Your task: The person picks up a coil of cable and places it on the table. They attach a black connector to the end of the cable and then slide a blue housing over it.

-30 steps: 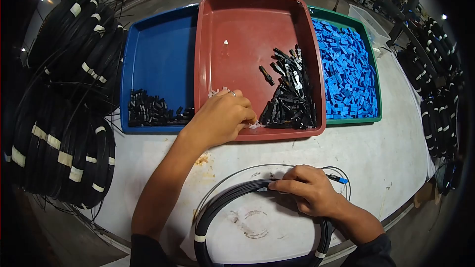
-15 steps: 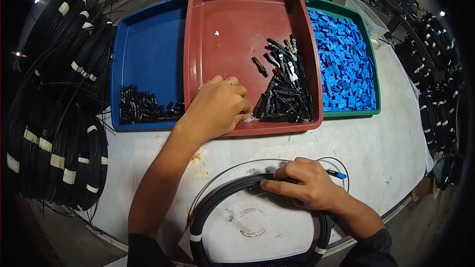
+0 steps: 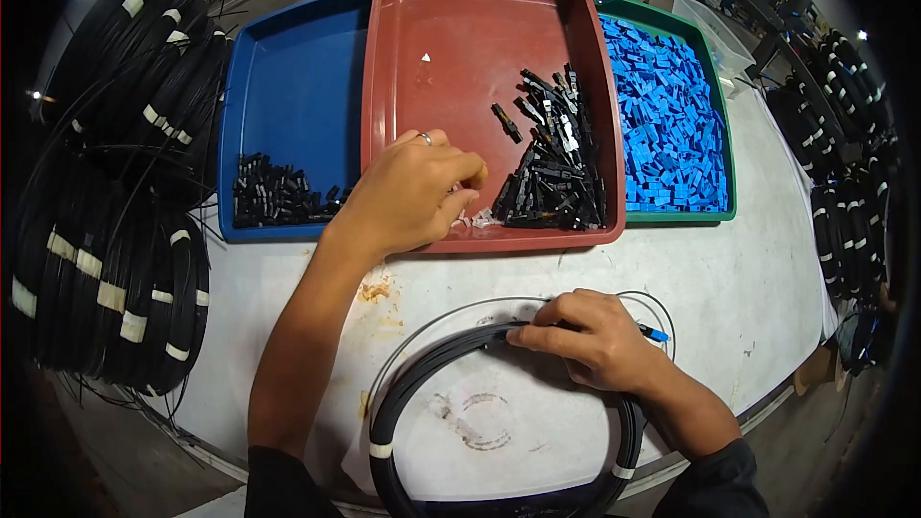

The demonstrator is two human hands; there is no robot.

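Pale plastic bits (image 3: 483,219) lie just beyond and below the left hand's (image 3: 413,194) thumb tip, on the side toward the black connectors (image 3: 556,194), inside the red tray (image 3: 523,241); their jumble shows no clear long axis. The left hand is nearer, palm down, forearm slanting up over the near rim, fingers curled with a narrow gap; cannot tell if they hold a bit. The right hand (image 3: 600,343) pinches the black cable coil (image 3: 386,412) from above, forearm angled in from lower right.

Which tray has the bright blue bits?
The green tray, furthest right: blue bits cover its floor. The red tray and blue tray hold black parts.
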